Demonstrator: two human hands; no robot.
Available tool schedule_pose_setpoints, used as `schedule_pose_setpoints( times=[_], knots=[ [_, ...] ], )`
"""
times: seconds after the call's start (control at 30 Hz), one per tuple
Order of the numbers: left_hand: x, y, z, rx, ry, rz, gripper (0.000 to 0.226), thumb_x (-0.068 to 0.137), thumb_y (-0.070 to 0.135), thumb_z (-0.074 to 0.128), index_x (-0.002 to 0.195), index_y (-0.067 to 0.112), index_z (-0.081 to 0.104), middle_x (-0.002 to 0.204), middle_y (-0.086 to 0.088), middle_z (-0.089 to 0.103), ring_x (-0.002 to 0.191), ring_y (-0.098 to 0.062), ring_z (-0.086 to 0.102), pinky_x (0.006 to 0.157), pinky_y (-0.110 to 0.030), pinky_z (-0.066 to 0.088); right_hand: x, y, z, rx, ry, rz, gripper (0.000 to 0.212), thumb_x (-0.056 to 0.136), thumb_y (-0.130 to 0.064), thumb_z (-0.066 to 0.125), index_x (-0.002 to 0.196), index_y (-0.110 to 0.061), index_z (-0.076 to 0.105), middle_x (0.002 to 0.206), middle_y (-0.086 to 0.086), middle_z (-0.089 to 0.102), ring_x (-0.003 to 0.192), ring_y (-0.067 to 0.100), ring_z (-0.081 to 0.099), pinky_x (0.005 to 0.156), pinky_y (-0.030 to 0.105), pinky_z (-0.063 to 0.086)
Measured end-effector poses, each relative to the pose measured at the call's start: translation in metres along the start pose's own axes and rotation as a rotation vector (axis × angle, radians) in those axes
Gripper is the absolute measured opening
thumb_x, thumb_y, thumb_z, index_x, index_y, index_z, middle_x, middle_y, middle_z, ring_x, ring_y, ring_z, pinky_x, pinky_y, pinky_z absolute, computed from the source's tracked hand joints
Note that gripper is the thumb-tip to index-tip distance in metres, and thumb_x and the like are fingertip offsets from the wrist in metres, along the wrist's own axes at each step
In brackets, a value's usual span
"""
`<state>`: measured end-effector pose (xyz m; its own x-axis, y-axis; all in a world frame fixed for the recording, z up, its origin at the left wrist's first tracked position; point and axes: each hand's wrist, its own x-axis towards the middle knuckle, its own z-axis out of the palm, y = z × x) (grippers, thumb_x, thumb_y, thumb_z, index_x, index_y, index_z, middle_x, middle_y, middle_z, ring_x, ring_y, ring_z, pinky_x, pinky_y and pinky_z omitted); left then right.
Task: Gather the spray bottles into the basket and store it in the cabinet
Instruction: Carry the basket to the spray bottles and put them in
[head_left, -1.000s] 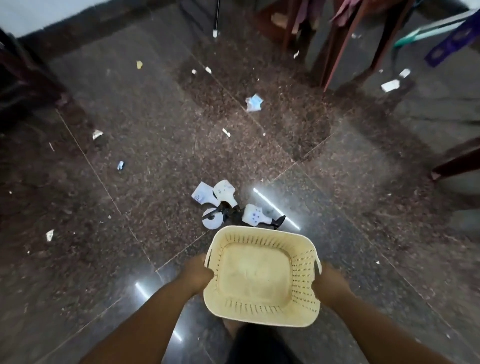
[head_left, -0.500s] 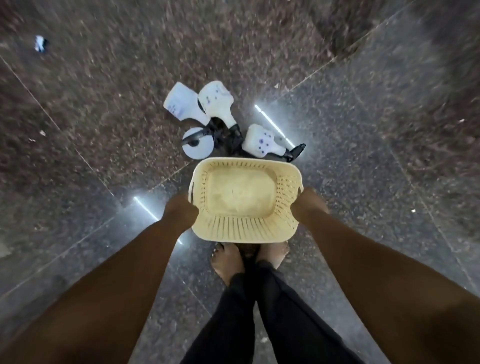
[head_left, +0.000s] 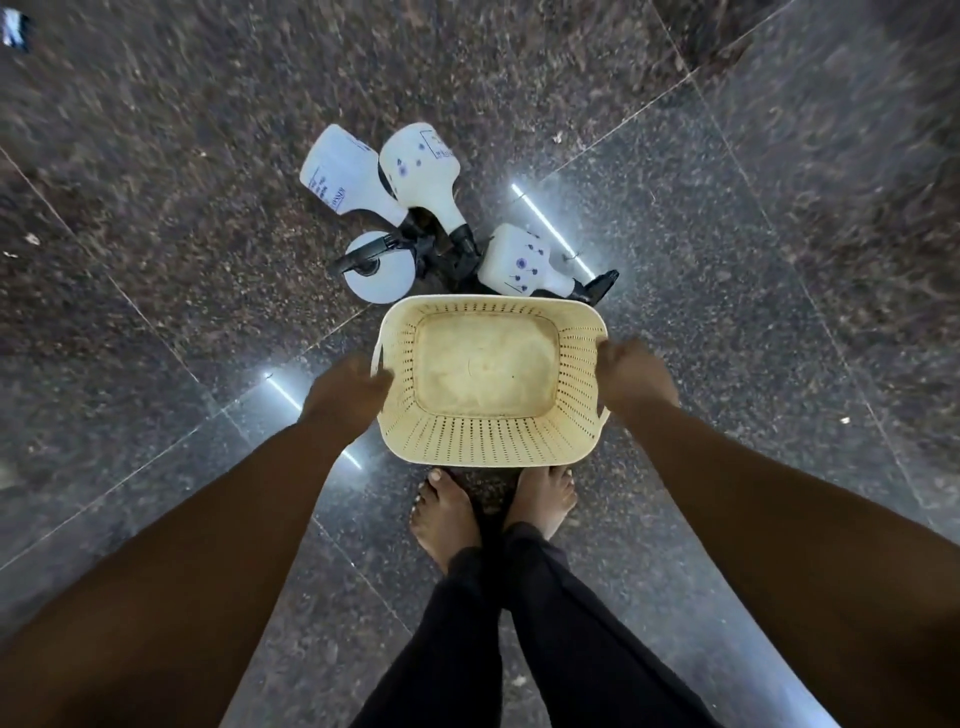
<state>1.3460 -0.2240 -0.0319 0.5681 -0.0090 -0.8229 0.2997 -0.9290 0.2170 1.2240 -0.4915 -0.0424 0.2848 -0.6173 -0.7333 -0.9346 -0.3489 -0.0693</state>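
Dark speckled stone floor (head_left: 156, 312) fills the frame, crossed by pale grout lines and two bright streaks of reflected light. At the bottom centre stand the person's bare feet (head_left: 452, 514), toes pointing up the frame.

Just above the toes is the cream basket (head_left: 488, 441), empty, its open mouth facing the camera; whether it rests on the floor or hangs just clear of it I cannot tell. The left hand (head_left: 345, 392) is curled closed on the basket's left rim and handle, and the right hand (head_left: 634, 376) is closed on the right rim. Both hands are therefore full.

Directly beyond the far rim, towards the upper centre, lie the spray bottles. The closest bottle (head_left: 524, 262) lies on its side just beside the rim, long axis roughly left to right, trigger towards the right hand, which is nearer. A round bottle (head_left: 382, 267) stands upright off the left corner. Two more bottles (head_left: 415, 171) lie farther up, nozzles pointing back at the basket.

My guess: set the basket down, then free the right hand.
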Motion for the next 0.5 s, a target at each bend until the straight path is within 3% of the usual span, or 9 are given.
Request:
schedule_pose_setpoints(
  times=[0.13,0.23,0.33,0.4,0.5],
  knots=[
    [0.012,0.009,-0.027,0.035,0.233,0.095,0.051,0.091,0.038,0.05,0.129,0.005,0.043,0.13,-0.022,0.053,0.12,-0.039,0.051,0.094,-0.044,0.042,0.023,-0.001,-0.028,-0.041,0.057,-0.092,0.028,0.094,-0.021,0.037,0.114,-0.005,0.051,0.112,0.022,0.063,0.103,0.039,0.06,0.081,0.04,0.046],
    [0.027,0.02,-0.044,0.221,0.356,0.252,0.069,0.089,0.04,0.054,0.143,0.005,0.029,0.144,-0.024,0.039,0.131,-0.042,0.039,0.105,-0.053,0.036,0.049,-0.01,-0.038,-0.254,0.057,-0.22,0.025,0.089,-0.009,0.04,0.108,-0.01,0.056,0.11,0.019,0.064,0.099,0.037,0.063,0.082,0.041,0.05],
    [0.046,0.04,-0.053,0.359,0.378,0.414,0.078,0.085,0.046,0.057,0.146,0.01,0.025,0.15,-0.019,0.035,0.136,-0.04,0.035,0.111,-0.053,0.031,0.072,-0.022,-0.04,-0.563,0.043,-0.488,0.034,0.09,-0.012,0.043,0.116,-0.024,0.061,0.118,0.012,0.061,0.103,0.034,0.061,0.082,0.04,0.051],
    [0.057,0.051,-0.051,0.418,0.351,0.457,0.073,0.084,0.046,0.06,0.144,0.015,0.031,0.145,-0.015,0.045,0.132,-0.036,0.042,0.11,-0.05,0.035,0.084,-0.029,-0.037,-0.752,-0.036,-0.647,0.033,0.092,-0.022,0.048,0.12,-0.034,0.062,0.135,0.005,0.051,0.121,0.031,0.051,0.094,0.043,0.047],
    [0.067,0.058,-0.043,0.363,0.333,0.499,0.042,0.088,0.036,0.056,0.125,0.015,0.052,0.118,-0.016,0.065,0.11,-0.036,0.058,0.094,-0.045,0.048,0.106,-0.034,-0.023,-0.847,-0.16,-0.696,0.039,0.091,-0.042,0.051,0.129,-0.038,0.055,0.155,0.0,0.027,0.141,0.031,0.026,0.11,0.048,0.034]
  ],
)
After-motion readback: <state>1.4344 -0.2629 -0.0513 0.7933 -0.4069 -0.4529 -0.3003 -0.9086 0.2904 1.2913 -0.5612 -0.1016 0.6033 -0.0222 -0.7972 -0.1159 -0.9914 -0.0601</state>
